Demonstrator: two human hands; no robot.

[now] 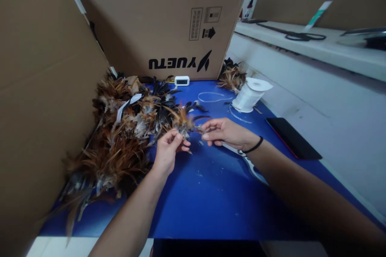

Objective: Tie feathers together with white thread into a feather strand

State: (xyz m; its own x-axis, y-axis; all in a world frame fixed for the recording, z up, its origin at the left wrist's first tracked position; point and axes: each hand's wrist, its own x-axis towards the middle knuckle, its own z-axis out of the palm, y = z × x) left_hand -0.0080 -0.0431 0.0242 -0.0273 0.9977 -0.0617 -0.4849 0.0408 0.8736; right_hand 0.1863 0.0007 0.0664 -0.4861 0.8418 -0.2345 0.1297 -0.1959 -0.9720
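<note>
Pinching a feather tuft [182, 123] between thumb and fingers of the left hand [169, 146]. Pinching thin brown feathers [198, 129] at the tuft's 3 o'clock side with the right hand [227, 133], close to the left but apart from it. At 4 o'clock from there, partly hidden under the right wrist, pale-handled scissors [235, 151]. Underneath everything, a blue tabletop [187, 204], glossy and speckled with pale bits. At 9 o'clock, a big heap of brown and black feathers [117, 156]; at 1 o'clock, a loop of pale cord [211, 101] and a smaller feather bunch [233, 78]. At 2 o'clock, a standing white spool [249, 96]; at 3, a dark phone [292, 138]. At 12, a small white display [181, 81] before a carton [169, 16] with upside-down lettering. At 10, another cardboard panel [45, 88]. Farther out at 2, a white ledge [328, 50] bearing black scissors [297, 35].
</note>
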